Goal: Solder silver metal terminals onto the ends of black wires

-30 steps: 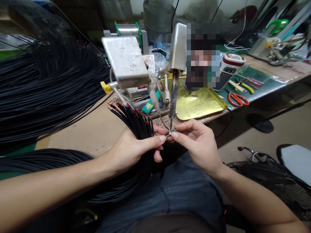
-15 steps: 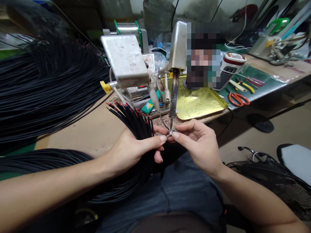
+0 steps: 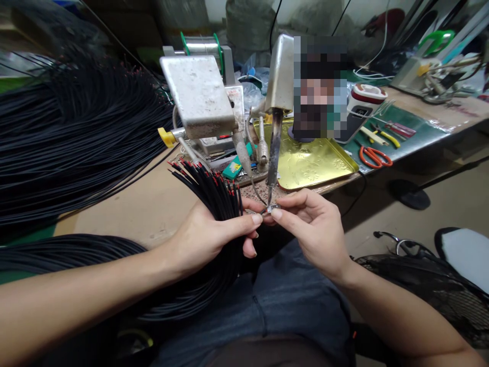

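My left hand [image 3: 219, 229] is closed around a bundle of black cables [image 3: 214, 191] with red-tipped ends. Its thumb and forefinger also pinch one cable end beside a small metal connector [image 3: 272, 208]. That connector sits between the thumb and forefinger of my right hand [image 3: 315, 224]. The tip of a mounted soldering iron [image 3: 273, 153] points down and meets the connector from above. A thin solder feed tube [image 3: 259, 192] reaches the same spot from the left. Fingers partly cover the joint, so its details are too small to tell.
A metal-cased feeder [image 3: 196, 94] with a solder spool [image 3: 201, 46] stands behind my hands. A gold tray [image 3: 313, 165] lies right of the iron, with orange-handled scissors [image 3: 375, 157] and yellow pliers [image 3: 389, 137] beyond. Piled black cables [image 3: 76, 137] cover the left side.
Almost nothing differs. Both hands keep their hold beneath the iron tip, with only a very slight shift of the connector and the view.
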Motion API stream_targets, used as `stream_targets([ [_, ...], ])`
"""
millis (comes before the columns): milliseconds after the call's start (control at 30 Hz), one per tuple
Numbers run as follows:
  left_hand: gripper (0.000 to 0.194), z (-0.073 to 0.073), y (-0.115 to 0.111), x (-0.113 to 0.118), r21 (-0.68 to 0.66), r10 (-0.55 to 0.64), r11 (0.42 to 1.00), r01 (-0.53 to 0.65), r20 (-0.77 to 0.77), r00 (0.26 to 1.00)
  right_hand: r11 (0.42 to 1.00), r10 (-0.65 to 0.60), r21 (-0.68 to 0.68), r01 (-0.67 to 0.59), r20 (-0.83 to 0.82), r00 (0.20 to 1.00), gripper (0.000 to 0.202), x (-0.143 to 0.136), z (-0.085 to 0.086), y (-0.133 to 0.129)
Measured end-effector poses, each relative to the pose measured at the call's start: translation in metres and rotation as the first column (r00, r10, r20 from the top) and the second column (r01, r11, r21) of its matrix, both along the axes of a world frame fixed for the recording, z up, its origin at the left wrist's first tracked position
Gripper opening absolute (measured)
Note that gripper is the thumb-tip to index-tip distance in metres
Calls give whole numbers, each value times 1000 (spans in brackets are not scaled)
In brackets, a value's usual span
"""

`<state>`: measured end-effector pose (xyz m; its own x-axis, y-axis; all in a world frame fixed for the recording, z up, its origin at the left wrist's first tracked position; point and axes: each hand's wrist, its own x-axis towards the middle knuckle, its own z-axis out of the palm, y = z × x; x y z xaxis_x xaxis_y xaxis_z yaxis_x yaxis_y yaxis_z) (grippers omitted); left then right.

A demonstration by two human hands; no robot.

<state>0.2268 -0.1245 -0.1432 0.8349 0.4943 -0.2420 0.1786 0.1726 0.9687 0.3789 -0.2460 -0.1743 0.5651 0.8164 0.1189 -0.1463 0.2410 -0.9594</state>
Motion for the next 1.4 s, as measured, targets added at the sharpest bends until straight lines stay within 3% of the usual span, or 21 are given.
stream_targets([
  [533,35,-1,0,-1,11,2,1000,-2,-25,1000,1000,-29,-11,30,15,999,19,-2,1,1],
  [1167,37,5,-8,2,32,21,999,-19,-55,998,998,57,-31,-53,116,992,17,3,4,-4],
  [1400,42,5,-9,2,80,12,997,-6,-82,997,994,96,-62,-92,60,994,20,8,9,-3],
])
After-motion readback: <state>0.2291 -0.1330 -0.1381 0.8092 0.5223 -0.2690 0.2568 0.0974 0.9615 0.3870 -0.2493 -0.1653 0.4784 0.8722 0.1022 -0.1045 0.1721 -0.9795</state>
